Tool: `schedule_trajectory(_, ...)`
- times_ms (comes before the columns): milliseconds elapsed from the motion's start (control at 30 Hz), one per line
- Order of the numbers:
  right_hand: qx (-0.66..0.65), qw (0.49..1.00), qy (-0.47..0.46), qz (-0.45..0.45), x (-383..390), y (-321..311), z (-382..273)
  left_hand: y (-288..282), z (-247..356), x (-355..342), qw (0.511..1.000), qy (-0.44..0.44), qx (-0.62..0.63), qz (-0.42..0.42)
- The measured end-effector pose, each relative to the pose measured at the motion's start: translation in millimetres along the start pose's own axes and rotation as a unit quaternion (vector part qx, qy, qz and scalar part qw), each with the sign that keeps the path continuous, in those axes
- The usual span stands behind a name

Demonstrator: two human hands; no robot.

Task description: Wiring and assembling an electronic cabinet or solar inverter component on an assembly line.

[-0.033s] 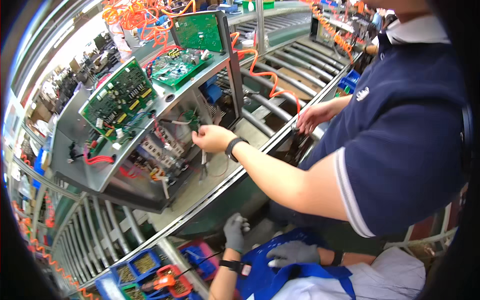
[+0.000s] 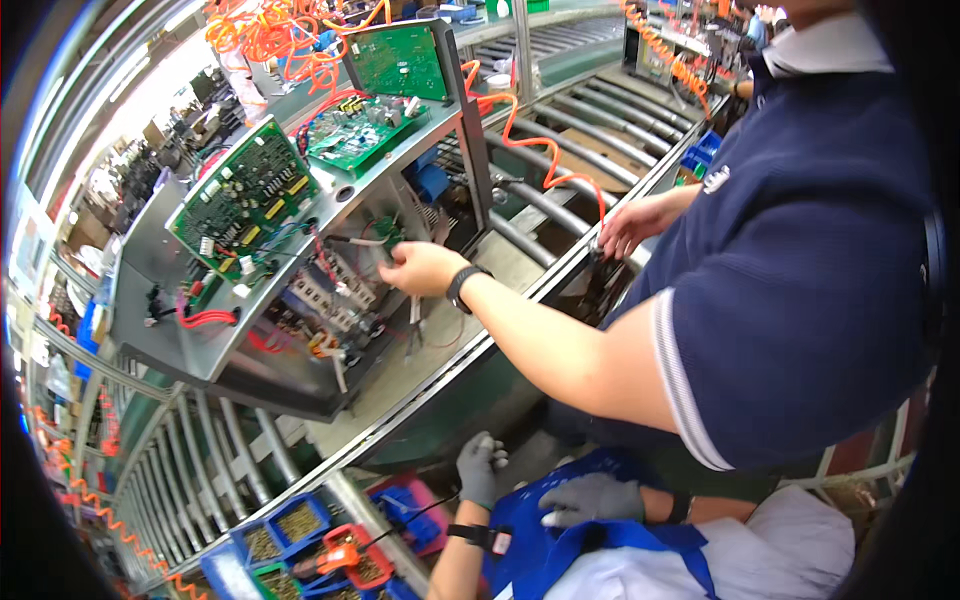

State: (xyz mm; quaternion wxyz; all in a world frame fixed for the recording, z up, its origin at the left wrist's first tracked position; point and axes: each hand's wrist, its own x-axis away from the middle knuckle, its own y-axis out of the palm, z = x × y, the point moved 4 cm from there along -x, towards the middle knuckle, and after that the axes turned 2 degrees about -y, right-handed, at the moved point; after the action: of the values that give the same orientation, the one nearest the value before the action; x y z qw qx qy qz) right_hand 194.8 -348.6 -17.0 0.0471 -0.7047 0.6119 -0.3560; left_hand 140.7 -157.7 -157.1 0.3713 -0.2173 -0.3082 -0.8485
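Observation:
My left hand (image 2: 481, 468), in a grey glove with a dark band at the wrist, is raised beside the conveyor's edge. Its fingers are loosely bent and hold nothing visible. My right hand (image 2: 592, 500), also gloved, lies flat on the blue apron (image 2: 530, 500) over my lap, fingers extended. Beyond the rail, an opened metal cabinet (image 2: 290, 385) stands tilted on the conveyor, with an upright green circuit board (image 2: 245, 200) and another board (image 2: 360, 140) on its upper side. A co-worker's hand (image 2: 425, 268) reaches to the wiring inside it.
The co-worker (image 2: 790, 250) in a dark blue shirt stands close on the right, one arm across my front. Blue bins (image 2: 297, 522) of small parts and an orange-red tool (image 2: 335, 558) sit at lower left. Orange coiled hoses (image 2: 270, 35) hang above; a roller conveyor (image 2: 560, 160) runs behind.
The co-worker's hand has shifted slightly left relative to the cabinet. The whole view has moved a little; my hands keep much the same pose.

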Motion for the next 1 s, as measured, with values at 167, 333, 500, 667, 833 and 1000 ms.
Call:
schedule_trajectory(167,-0.011,0.997,-0.077,0.007,-11.0,-27.6,-3.9,-56.6,-6.1,67.9,0.994,0.009,0.037,0.102)
schedule_trajectory(333,0.041,0.99,-0.137,0.01,-28.9,-31.1,-28.3,-96.3,39.7,96.7,0.981,0.116,0.085,0.133)
schedule_trajectory(500,0.052,0.991,-0.123,-0.004,-40.7,-35.0,-46.0,-42.5,172.8,81.8,0.928,0.333,-0.068,0.151)
schedule_trajectory(667,0.054,0.993,-0.109,-0.012,-43.0,-36.5,-54.9,-4.0,255.9,72.5,0.913,0.389,-0.073,0.096)
schedule_trajectory(833,0.018,0.995,-0.094,0.036,-38.1,-42.9,-45.5,11.1,277.1,33.5,0.92,0.374,-0.087,0.079)
schedule_trajectory(1000,-0.017,0.999,-0.033,0.036,-38.2,-45.6,-36.4,38.1,299.1,-7.4,0.918,0.371,-0.136,0.049)
